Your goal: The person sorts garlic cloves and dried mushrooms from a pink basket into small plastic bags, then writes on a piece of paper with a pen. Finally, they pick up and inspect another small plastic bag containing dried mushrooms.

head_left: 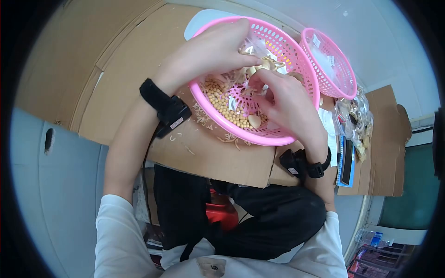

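A large pink plastic basket (pixel 245 138) with a perforated wall holds yellowish soybeans (pixel 221 102), pale dried pieces and clear plastic. My left hand (pixel 220 48) reaches over its far left rim, thumb and fingers closed at a clear plastic bag (pixel 254 46); most of its fingertips are hidden. Inside the basket, my right hand (pixel 292 99) has its fingers curled together beside the pale dried pieces (pixel 266 65); what they pinch is hidden. A flat, cream-coloured piece (pixel 254 121) rests on the beans below. Both wrists wear black strapped devices.
Behind on the right stands a smaller pink basket (pixel 350 78) with clear plastic inside. Filled clear bags (pixel 359 116) and a blue notebook (pixel 344 178) with a black object on it lie at the right. Thin pale shreds (pixel 204 116) are scattered over the cardboard (pixel 218 164).
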Demonstrator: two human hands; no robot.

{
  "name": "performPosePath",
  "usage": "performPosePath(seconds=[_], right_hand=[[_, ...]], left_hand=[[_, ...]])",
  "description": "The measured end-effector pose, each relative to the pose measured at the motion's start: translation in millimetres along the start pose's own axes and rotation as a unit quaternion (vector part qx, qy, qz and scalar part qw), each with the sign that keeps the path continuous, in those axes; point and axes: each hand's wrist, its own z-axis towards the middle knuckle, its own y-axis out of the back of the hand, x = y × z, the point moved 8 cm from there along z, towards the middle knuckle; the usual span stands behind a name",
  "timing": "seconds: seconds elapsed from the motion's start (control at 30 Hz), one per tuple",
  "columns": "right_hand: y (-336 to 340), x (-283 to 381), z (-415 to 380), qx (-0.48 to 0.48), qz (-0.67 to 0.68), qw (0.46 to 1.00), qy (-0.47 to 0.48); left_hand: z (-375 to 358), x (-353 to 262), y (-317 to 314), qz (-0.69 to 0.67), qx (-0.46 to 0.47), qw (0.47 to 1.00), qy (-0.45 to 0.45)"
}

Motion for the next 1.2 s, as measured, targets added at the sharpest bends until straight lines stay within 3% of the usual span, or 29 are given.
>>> performPosePath(seconds=[0.13,0.33,0.43,0.77,1.03,1.17,1.2], right_hand=[[1.3,-0.1,1.6,0.006,0.021,1.0,-0.023],[1.3,-0.9,1.7,0.002,0.003,1.0,-0.01],[-0.3,-0.8,1.2,0.035,0.004,0.998,-0.048],[-6.9,-2.1,0.7,0.029,-0.056,0.998,-0.017],[-12.8,-7.3,-1.9,0.062,-0.111,0.991,-0.05],[-4.5,-5.1,0.4,0.04,-0.079,0.993,-0.072],[-4.7,-5.6,0.8,0.025,-0.072,0.996,-0.053]], left_hand=[[-1.4,1.8,-3.8,-0.044,0.023,0.998,0.049],[1.6,0.0,-2.7,0.022,0.017,1.0,0.013],[-0.8,0.3,-1.3,-0.018,-0.004,1.0,0.019],[-6.6,-10.8,3.5,-0.037,0.025,0.998,0.049],[-6.2,-8.0,2.8,-0.042,0.005,0.999,0.024],[-3.8,-1.0,-2.1,-0.017,0.023,0.999,0.032],[0.1,-2.1,-2.4,0.018,-0.002,1.0,-0.004]])
